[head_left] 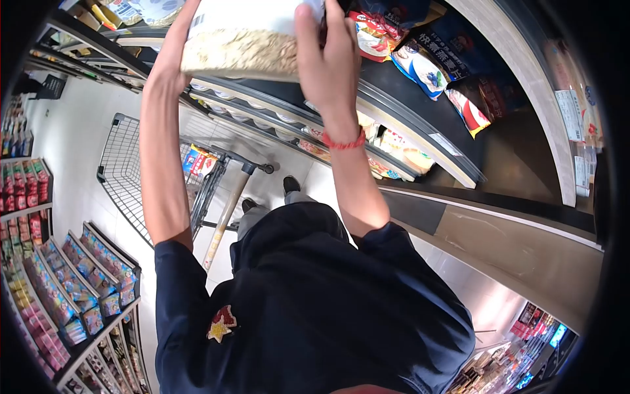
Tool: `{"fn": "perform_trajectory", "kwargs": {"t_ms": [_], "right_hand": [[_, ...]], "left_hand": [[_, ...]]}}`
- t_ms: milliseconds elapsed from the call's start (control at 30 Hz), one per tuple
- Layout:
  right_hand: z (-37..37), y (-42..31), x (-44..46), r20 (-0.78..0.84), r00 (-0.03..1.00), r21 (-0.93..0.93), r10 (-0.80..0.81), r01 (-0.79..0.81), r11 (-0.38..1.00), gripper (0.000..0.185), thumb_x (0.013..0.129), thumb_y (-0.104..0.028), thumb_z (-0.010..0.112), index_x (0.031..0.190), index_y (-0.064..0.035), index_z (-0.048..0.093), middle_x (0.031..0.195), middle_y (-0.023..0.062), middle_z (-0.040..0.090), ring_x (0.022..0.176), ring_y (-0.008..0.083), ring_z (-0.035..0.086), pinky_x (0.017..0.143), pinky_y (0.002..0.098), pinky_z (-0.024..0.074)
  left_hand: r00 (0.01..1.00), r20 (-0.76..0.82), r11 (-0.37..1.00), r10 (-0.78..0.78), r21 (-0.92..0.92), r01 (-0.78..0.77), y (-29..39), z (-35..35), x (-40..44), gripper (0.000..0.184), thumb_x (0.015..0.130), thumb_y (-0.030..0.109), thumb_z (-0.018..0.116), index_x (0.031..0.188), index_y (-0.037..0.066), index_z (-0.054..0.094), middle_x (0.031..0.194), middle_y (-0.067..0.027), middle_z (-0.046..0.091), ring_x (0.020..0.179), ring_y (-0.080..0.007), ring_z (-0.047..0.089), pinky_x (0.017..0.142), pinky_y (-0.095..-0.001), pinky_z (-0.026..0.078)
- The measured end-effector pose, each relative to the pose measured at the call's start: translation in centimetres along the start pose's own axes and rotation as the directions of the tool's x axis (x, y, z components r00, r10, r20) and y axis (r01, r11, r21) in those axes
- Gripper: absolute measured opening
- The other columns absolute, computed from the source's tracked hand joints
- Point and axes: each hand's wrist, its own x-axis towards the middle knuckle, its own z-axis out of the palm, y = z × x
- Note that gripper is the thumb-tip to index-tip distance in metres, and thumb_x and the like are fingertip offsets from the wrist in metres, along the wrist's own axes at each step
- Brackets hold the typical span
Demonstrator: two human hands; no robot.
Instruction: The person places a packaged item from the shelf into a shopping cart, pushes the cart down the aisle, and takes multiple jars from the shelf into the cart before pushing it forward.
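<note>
A large white bag with a clear lower part showing oat flakes (243,54) is held up between my two hands at the top of the view. My right hand (328,62), above a red beaded wristband, presses on its right side with fingers bent over it. At the bag's left edge is my left hand (172,69); its wrist and palm side show, while its fingers are mostly hidden behind the bag or out of view. Beside my right hand, a red and white packet (374,38) and a blue and white packet (423,69) lie on the dark shelf.
A wire shopping cart (125,167) with a colourful packet (199,161) in it stands at the left, near my feet. Curved shelves (426,131) with price strips run along the right. Stocked shelves (85,282) line the far left, across the white floor.
</note>
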Motion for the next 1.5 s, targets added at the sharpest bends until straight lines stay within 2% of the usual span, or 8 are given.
{"fn": "perform_trajectory", "kwargs": {"t_ms": [100, 433, 633, 1000, 1067, 1100, 1200, 1500], "right_hand": [[2.3, 0.2, -3.7, -0.006, 0.998, 0.105, -0.07, 0.07, 0.992, 0.087, 0.095, -0.049, 0.07, 0.142, 0.019, 0.044, 0.111, 0.0293, 0.06, 0.111, 0.0399, 0.054, 0.101, 0.0466, 0.0429], [12.0, -2.6, -16.3, 0.261, 0.906, 0.024, -0.332, 0.338, 0.941, 0.069, 0.104, -0.029, 0.054, 0.158, 0.0068, 0.031, 0.145, 0.0255, 0.043, 0.129, 0.0387, 0.04, 0.113, 0.0498, 0.0306], [25.7, -1.4, -20.5, 0.767, 0.625, 0.39, 0.148, -0.636, 0.666, 0.067, 0.114, -0.049, 0.026, 0.162, -0.002, 0.026, 0.162, 0.0105, 0.04, 0.147, 0.0211, 0.039, 0.123, 0.0342, 0.0268], [52.8, 3.6, -26.7, 0.88, 0.151, 0.055, 0.45, -0.974, 0.218, 0.06, 0.109, -0.051, 0.037, 0.149, -0.0068, 0.049, 0.148, 0.0089, 0.058, 0.134, 0.0266, 0.055, 0.114, 0.0427, 0.045], [55.8, 5.0, -27.3, 0.896, 0.215, 0.146, 0.389, -0.969, 0.201, 0.057, 0.11, -0.044, 0.038, 0.151, -0.0057, 0.046, 0.151, 0.0124, 0.054, 0.135, 0.0291, 0.055, 0.116, 0.0463, 0.0448], [57.4, 5.6, -27.5, 0.901, 0.255, 0.198, 0.351, -0.962, 0.189, 0.055, 0.11, -0.041, 0.038, 0.151, -0.0052, 0.044, 0.152, 0.0142, 0.052, 0.136, 0.0303, 0.055, 0.116, 0.0481, 0.0447], [60.4, 8.1, -29.2, 0.902, 0.395, 0.316, 0.176, -0.88, 0.356, 0.055, 0.11, -0.043, 0.039, 0.15, -0.006, 0.046, 0.151, 0.0116, 0.053, 0.138, 0.0268, 0.053, 0.116, 0.044, 0.0449], [69.9, 11.1, -33.6, 0.898, 0.25, 0.137, 0.361, -0.941, 0.31, 0.051, 0.113, -0.037, 0.033, 0.15, -0.0038, 0.046, 0.148, 0.0114, 0.055, 0.135, 0.0244, 0.055, 0.119, 0.0394, 0.0398]], "left_hand": [[0.998, -0.061, 1.0, -0.023, -0.015, 0.022, -0.5, -0.7, -3.6, 0.074, 0.099, 0.059, 0.063, 0.141, -0.002, 0.056, 0.128, -0.0155, 0.07, 0.106, -0.0209, 0.074, 0.089, -0.0355, 0.063], [0.97, -0.236, 0.883, -0.06, -0.465, -0.058, -11.1, -13.7, -19.6, 0.083, 0.099, 0.065, 0.055, 0.153, 0.002, 0.045, 0.147, -0.0168, 0.058, 0.129, -0.0303, 0.061, 0.107, -0.0458, 0.052], [0.875, -0.481, 0.811, 0.051, -0.491, -0.318, -15.3, -25.3, -26.6, 0.084, 0.104, 0.068, 0.039, 0.161, 0.006, 0.033, 0.158, -0.0161, 0.046, 0.141, -0.0326, 0.049, 0.118, -0.0468, 0.041], [0.603, -0.736, 0.951, 0.309, 0.251, -0.18, -21.1, -46.9, -29.5, 0.069, 0.114, 0.053, 0.024, 0.158, 0.002, 0.037, 0.154, -0.0169, 0.05, 0.145, -0.0306, 0.043, 0.12, -0.0362, 0.031], [0.62, -0.756, 0.925, 0.211, 0.359, 0.123, -20.4, -49.8, -28.8, 0.066, 0.114, 0.05, 0.023, 0.154, 0.002, 0.045, 0.151, -0.0199, 0.052, 0.144, -0.0315, 0.045, 0.12, -0.0378, 0.031], [0.577, -0.812, 0.911, 0.084, 0.297, 0.286, -20.1, -50.8, -28.1, 0.059, 0.112, 0.045, 0.011, 0.158, 0.031, 0.045, 0.15, -0.0253, 0.05, 0.146, -0.0412, 0.04, 0.125, -0.0431, 0.026], [0.413, -0.907, 0.957, -0.08, 0.046, 0.286, -23.0, -52.2, -25.8, 0.067, 0.114, 0.048, 0.017, 0.149, 0.002, 0.051, 0.148, -0.0204, 0.056, 0.142, -0.0328, 0.047, 0.119, -0.0394, 0.032], [0.49, -0.754, 0.744, -0.437, -0.609, -0.273, -28.6, -58.5, -25.7, 0.054, 0.108, 0.044, 0.037, 0.149, 0.009, 0.045, 0.153, -0.0157, 0.048, 0.143, -0.0362, 0.045, 0.11, -0.068, 0.038]]}}
